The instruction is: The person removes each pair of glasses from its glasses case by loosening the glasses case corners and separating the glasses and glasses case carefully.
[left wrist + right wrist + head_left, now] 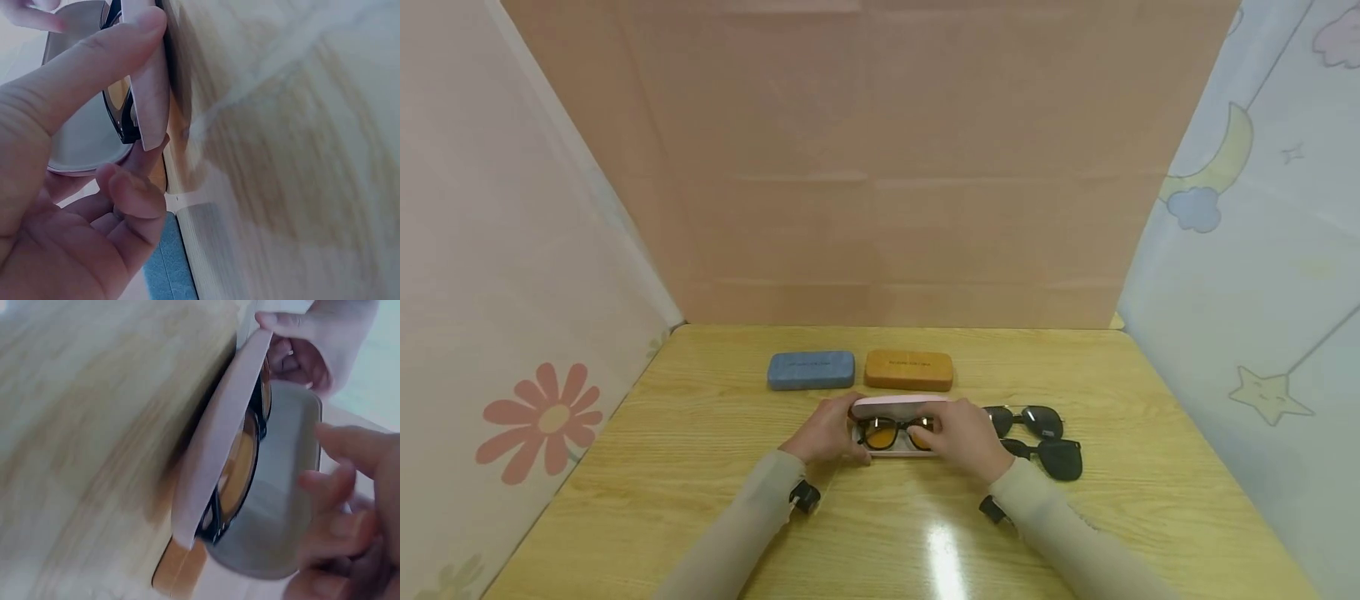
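A pink glasses case (901,454) lies open on the table, its lid tilted up at the back. Black-framed glasses with orange lenses (881,434) rest inside it. My left hand (829,432) grips the case's left end, thumb on the front wall (153,94) and fingers behind. Over the right end hovers my right hand (964,433), its thumb near the right lens. In the right wrist view its loosely bent fingers (340,487) sit in front of the grey lid lining, with nothing held between them. The right hand partly hides the right lens.
Behind the pink case stand a closed blue case (811,372) and a closed orange case (908,372). To the right lie gold-bridged dark sunglasses (1042,422) and black sunglasses (1060,460), both partly behind the right hand. A pinkish-brown panel (880,250) rises at the table's back.
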The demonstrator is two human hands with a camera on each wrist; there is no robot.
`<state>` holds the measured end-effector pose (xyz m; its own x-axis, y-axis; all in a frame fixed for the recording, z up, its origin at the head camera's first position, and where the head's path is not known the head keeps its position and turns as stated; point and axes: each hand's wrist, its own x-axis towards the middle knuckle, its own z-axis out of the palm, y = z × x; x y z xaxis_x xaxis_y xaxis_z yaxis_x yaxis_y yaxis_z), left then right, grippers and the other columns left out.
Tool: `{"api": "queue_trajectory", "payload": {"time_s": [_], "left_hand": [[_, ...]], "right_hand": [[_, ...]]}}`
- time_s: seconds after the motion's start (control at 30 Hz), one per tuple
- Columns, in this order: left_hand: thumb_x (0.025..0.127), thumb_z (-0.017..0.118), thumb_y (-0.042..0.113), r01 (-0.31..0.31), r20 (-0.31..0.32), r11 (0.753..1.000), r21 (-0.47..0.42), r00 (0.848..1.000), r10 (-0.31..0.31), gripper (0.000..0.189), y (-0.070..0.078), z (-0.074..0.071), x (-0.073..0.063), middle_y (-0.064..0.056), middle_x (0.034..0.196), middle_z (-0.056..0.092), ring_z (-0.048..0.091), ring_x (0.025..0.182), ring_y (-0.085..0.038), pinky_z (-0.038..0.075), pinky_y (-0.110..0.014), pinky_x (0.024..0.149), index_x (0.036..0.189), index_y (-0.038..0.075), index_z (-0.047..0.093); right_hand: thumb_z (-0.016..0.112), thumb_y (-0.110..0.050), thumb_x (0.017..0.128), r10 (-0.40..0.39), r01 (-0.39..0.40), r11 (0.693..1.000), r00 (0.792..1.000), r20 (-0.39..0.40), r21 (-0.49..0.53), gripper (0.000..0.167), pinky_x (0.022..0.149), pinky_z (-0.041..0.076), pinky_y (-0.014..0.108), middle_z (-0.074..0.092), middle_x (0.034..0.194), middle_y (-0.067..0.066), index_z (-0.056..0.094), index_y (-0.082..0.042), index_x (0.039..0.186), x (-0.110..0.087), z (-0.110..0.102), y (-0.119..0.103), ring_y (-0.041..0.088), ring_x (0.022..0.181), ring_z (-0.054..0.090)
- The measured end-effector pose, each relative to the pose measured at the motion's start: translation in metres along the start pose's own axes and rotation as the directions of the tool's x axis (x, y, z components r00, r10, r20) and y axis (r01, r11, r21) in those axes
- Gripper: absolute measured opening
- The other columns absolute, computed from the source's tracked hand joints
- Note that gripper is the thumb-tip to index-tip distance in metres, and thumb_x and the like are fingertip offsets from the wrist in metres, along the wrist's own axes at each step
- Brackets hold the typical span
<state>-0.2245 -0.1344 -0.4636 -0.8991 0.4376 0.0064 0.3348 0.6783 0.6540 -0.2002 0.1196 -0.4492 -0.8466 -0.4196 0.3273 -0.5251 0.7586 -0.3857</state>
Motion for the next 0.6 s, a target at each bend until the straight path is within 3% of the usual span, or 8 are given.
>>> {"api": "queue_trajectory", "payload": {"time_s": [0.13,0.27,0.37,0.6], "left_hand": [[0.06,0.099,0.022,-0.01,0.0,1.0,0.0,1.0,0.01,0.083,0.0,0.001,0.0,-0.001,0.119,0.067,0.061,0.105,-0.017,0.049,-0.041,0.094,0.132,0.01,0.058],[0.062,0.098,0.021,-0.018,0.006,1.0,-0.008,1.0,0.018,0.082,0.003,0.001,-0.001,-0.002,0.12,0.067,0.062,0.107,-0.019,0.05,-0.042,0.095,0.133,0.01,0.058],[0.062,0.098,0.019,-0.02,0.011,1.0,-0.008,1.0,0.02,0.081,0.005,0.0,-0.001,-0.002,0.119,0.067,0.062,0.106,-0.019,0.05,-0.042,0.094,0.132,0.01,0.058],[0.063,0.097,0.019,-0.021,0.018,1.0,0.007,1.0,0.021,0.08,0.006,-0.002,0.0,-0.002,0.119,0.068,0.062,0.105,-0.019,0.05,-0.041,0.093,0.132,0.01,0.058]], "right_hand": [[0.078,-0.033,0.087,-0.006,0.007,1.0,0.999,0.054,-0.019,0.017,0.048,0.038,0.024,0.056,0.06,-0.015,0.078,-0.019,0.097,0.003,0.009,-0.004,-0.001,0.051,0.043],[0.078,-0.028,0.086,0.009,-0.008,1.0,0.998,0.064,-0.024,0.013,0.056,0.046,0.028,0.071,0.08,-0.008,0.078,-0.018,0.095,0.007,0.016,-0.006,0.004,0.064,0.054],[0.077,-0.028,0.087,0.036,-0.034,0.999,0.996,0.086,-0.027,0.012,0.06,0.05,0.031,0.074,0.09,-0.005,0.078,-0.02,0.096,0.009,0.02,-0.005,0.009,0.074,0.062],[0.074,-0.028,0.09,0.1,-0.1,0.995,0.987,0.123,-0.008,0.007,0.064,0.054,0.037,0.074,0.095,-0.004,0.079,-0.023,0.093,0.015,0.025,-0.006,0.015,0.085,0.066]]}}
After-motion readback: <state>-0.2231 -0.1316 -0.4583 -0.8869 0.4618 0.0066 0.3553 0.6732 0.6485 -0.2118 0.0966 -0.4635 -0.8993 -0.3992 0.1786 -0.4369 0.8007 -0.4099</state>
